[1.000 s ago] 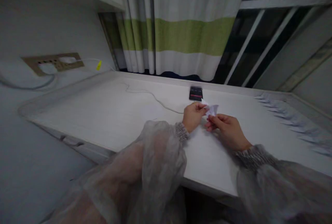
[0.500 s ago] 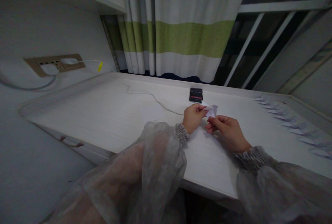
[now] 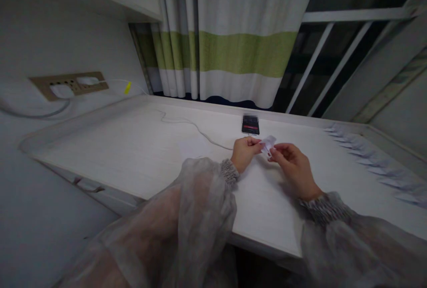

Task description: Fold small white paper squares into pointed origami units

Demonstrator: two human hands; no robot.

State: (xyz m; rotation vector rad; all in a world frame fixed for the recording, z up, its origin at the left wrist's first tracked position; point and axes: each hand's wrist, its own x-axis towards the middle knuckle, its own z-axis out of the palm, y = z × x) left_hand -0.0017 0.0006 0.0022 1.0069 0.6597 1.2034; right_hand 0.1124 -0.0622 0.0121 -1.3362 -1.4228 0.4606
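Note:
A small piece of folded white paper [image 3: 267, 142] is held up between my two hands, above the white desk [image 3: 267, 208]. My left hand [image 3: 245, 152] pinches its left side between thumb and fingers. On the other side, my right hand [image 3: 292, 163] grips the paper's lower right edge with thumb and fingertips. The exact folds are too small to make out. Just beyond my left hand lies a phone [image 3: 250, 125] with its screen lit. A flat sheet of white paper [image 3: 194, 146] rests on the desk left of my hands.
Several folded paper pieces [image 3: 370, 161] stand in a row along the desk's right side. A white cable [image 3: 200, 129] runs across the desk toward the phone. Power sockets [image 3: 71, 84] with plugs are on the left wall. A striped curtain [image 3: 247, 52] hangs behind the desk.
The paper has tilted and its fanned top now looks narrower. My right hand's fingers have shifted on it, with the index finger raised higher. The view has moved slightly.

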